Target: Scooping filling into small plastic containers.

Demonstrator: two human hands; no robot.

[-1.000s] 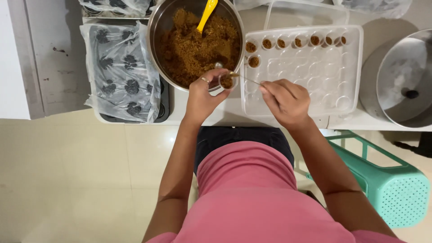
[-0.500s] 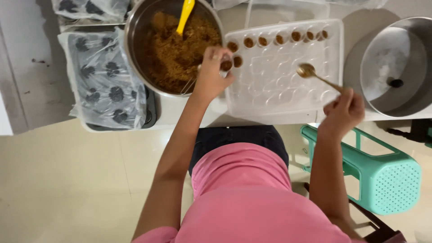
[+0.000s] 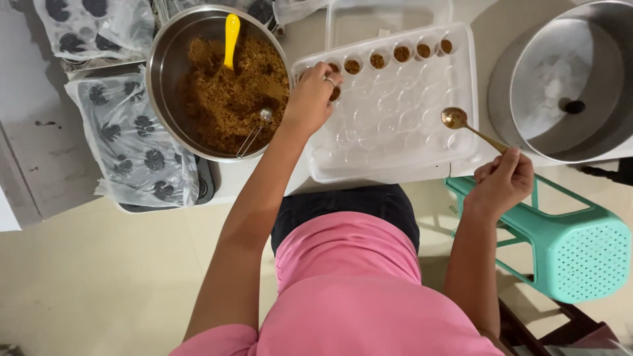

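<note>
Overhead: left hand (image 3: 310, 99) fingers pinching small filled cup at clear mould tray (image 3: 395, 142) top-left corner, beside steel bowl (image 3: 158, 79). Right hand (image 3: 504, 181) fingers pinching gold spoon (image 3: 455, 118) over tray's right edge; tilted spoon could spill crumbs.

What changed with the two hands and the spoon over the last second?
The right hand drew away from the left hand to the right, carrying the gold spoon out past the clear tray's edge. The left hand reached up to the tray's top row of filled cups, its small cup no longer in view. The steel bowl of brown mix and the yellow spoon kept their places.
</note>
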